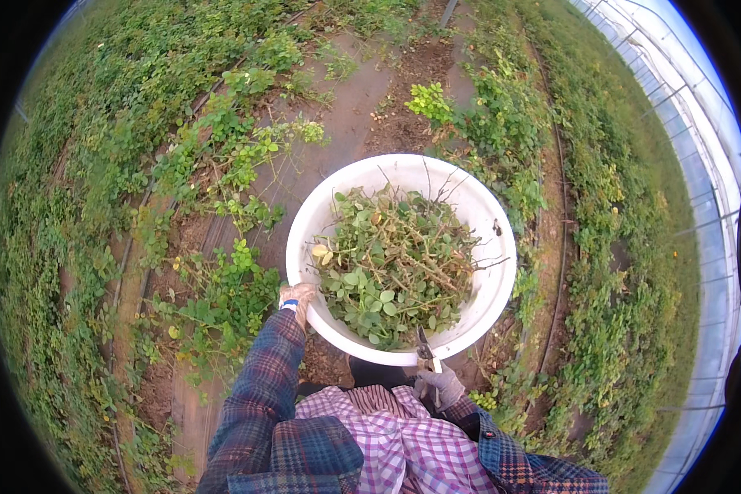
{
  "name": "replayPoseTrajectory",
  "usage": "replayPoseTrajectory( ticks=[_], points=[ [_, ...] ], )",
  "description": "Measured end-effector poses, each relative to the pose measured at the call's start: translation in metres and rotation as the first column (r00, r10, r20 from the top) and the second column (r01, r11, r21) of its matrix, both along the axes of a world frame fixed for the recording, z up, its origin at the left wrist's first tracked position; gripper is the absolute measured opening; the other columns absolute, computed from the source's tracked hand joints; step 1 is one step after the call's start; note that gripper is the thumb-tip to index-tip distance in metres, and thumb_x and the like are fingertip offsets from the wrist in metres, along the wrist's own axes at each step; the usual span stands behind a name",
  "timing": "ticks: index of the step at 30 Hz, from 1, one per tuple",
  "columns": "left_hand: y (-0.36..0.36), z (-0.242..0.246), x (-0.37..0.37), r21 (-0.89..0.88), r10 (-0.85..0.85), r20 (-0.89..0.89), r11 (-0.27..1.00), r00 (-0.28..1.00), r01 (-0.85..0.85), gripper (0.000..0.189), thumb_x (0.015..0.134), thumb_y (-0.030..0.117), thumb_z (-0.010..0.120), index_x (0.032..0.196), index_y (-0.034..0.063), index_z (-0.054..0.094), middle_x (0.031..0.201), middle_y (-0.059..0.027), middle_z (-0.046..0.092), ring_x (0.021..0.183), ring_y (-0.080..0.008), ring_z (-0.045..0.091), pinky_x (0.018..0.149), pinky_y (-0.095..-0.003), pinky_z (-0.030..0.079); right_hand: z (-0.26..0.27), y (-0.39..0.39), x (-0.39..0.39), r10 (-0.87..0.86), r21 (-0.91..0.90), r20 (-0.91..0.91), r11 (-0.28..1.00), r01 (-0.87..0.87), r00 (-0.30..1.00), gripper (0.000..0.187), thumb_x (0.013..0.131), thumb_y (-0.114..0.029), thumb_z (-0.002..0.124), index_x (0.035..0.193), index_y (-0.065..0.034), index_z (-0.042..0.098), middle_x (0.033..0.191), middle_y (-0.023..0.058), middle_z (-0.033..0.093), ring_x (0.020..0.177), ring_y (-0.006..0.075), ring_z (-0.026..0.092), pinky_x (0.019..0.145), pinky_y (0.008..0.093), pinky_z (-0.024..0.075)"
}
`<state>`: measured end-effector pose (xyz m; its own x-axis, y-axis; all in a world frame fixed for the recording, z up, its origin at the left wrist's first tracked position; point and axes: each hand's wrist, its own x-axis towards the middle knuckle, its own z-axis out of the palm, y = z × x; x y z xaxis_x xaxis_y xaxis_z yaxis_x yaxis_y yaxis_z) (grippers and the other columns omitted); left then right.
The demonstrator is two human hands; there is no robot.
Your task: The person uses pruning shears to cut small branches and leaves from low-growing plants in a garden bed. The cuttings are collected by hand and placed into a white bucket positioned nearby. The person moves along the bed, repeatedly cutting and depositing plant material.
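A large white plastic tub [401,162] is in front of my body, tilted so I look into it. Cut leafy stems and bare thorny twigs [395,265] fill its lower part, and a few twigs stick up against the wall. My left hand [299,299], in a pale work glove, grips the tub's rim at the left. At the near rim, my gloved right hand [443,386] is closed around a pair of pruning shears [426,349], whose dark blades point up over the rim. Whether that hand also grips the tub is hidden.
Rows of low leafy bushes [234,290] run along both sides. Between them lies dark ground-cover sheeting [346,80] with soil and dry leaves. Thin black irrigation hoses [559,160] follow the rows. A greenhouse wall [710,204] of film and metal tubing curves along the right.
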<state>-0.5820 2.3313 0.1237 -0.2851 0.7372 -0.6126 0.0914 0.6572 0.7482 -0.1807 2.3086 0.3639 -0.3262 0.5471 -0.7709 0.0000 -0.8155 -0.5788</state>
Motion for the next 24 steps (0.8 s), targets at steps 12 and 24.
replayPoseTrajectory(
  ticks=[12, 24],
  points=[
    [0.176, 0.073, -0.002, 0.366, 0.348, 0.053, 0.865, 0.936, -0.342, 0.022, 0.083, 0.021, 0.071, 0.095, 0.0015, 0.072, 0.091, -0.0137, 0.073, 0.084, -0.0269, 0.071, 0.076, -0.0374, 0.056, 0.012, 0.267, -0.049, -0.209, 0.080, -0.099, 0.973, 0.217, 0.973, 0.035, 0.090, -0.010, 0.068, 0.121, 0.0018, 0.056, 0.076, 0.0090, 0.065, 0.056, 0.0188, 0.065, 0.050, 0.0293, 0.0535],
    [0.397, 0.057, -0.143, 0.414, -0.003, -0.355, 0.896, 0.935, 0.160, 0.032, 0.096, 0.017, 0.053, 0.114, -0.0036, 0.069, 0.119, -0.0199, 0.067, 0.117, -0.0306, 0.062, 0.108, -0.0388, 0.046, 0.041, 0.506, -0.186, -0.149, 0.268, -0.055, 0.950, 0.158, 0.987, 0.034, 0.091, -0.016, 0.070, 0.115, 0.0027, 0.055, 0.069, 0.0102, 0.064, 0.057, 0.0203, 0.063, 0.055, 0.0304, 0.0492]
  ],
)
